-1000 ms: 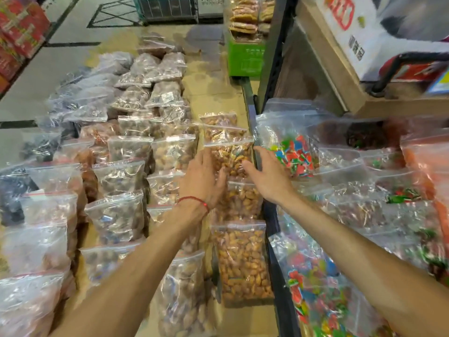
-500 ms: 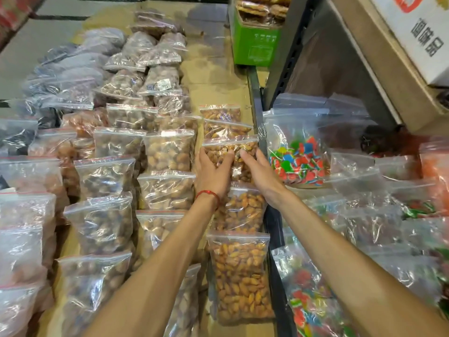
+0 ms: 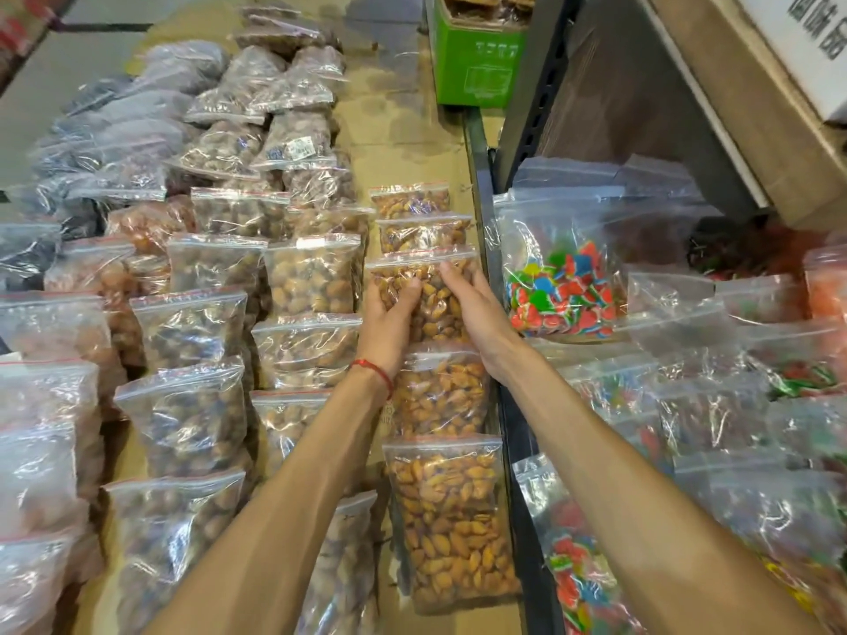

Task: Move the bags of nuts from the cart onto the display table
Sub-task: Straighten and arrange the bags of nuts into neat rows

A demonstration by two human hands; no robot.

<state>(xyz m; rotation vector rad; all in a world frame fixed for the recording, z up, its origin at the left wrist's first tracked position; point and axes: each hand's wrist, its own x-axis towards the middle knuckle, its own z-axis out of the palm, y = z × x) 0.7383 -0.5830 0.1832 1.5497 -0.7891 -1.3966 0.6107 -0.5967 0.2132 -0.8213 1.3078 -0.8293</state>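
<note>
A clear zip bag of brown nuts point(image 3: 433, 309) lies in the right-hand column of nut bags on the cardboard-covered display table point(image 3: 403, 135). My left hand point(image 3: 389, 323) rests flat on its left part and my right hand point(image 3: 476, 318) on its right edge, fingers pressing on the plastic. Two more nut bags lie beyond it, the nearer one point(image 3: 424, 233) just past my fingertips. Two lie nearer to me, one point(image 3: 440, 391) below my wrists and one point(image 3: 453, 520) by the front. The cart is not in view.
Rows of bagged nuts and dried fruit point(image 3: 192, 323) fill the table to the left. A black metal rail point(image 3: 481, 185) edges the table on the right; beyond it lie bags of coloured candy point(image 3: 559, 291). A green box point(image 3: 476, 66) stands at the far end, cardboard boxes point(image 3: 733, 107) upper right.
Both hands have moved closer together on the nut bag, from holding its sides to pressing down on top of it. The view has tilted down and forward.
</note>
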